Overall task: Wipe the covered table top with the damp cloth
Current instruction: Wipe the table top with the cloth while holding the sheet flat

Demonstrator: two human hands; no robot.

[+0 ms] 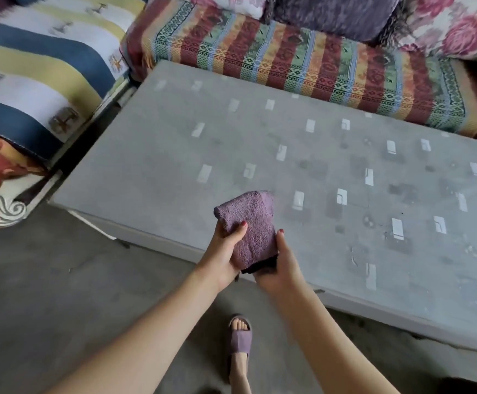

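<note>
1. One purple cloth (pixel 248 226), folded into a thick pad, sits between my two hands above the near edge of the table top (pixel 174 155); I cannot tell whether it touches the cover. Its long axis runs from about 5 o'clock up to 11 o'clock, and a darker layer shows at its lower end.
2. My left hand (pixel 224 251) grips the cloth from the 9 o'clock side, thumb pressed across its face. My right hand (pixel 278 264) clasps the lower end from 4 o'clock, thumb up along the cloth's edge. Both hands are closed on it.
3. One table, long and low, wears a grey cover with pale rectangular patterns; its long axis runs from 10 o'clock to 4 o'clock. Dark blotches mark the cover toward 3 o'clock.
4. Two seats flank it: a striped sofa (pixel 302 58) at 12 o'clock and a blue, yellow and white striped seat (pixel 38 61) at 10 o'clock.
5. One red cushion (pixel 1 177) at 9 o'clock carries lettering, too blurred for me to read.
6. One foot in a purple slipper (pixel 240 339) stands on the grey floor at 6 o'clock.
</note>
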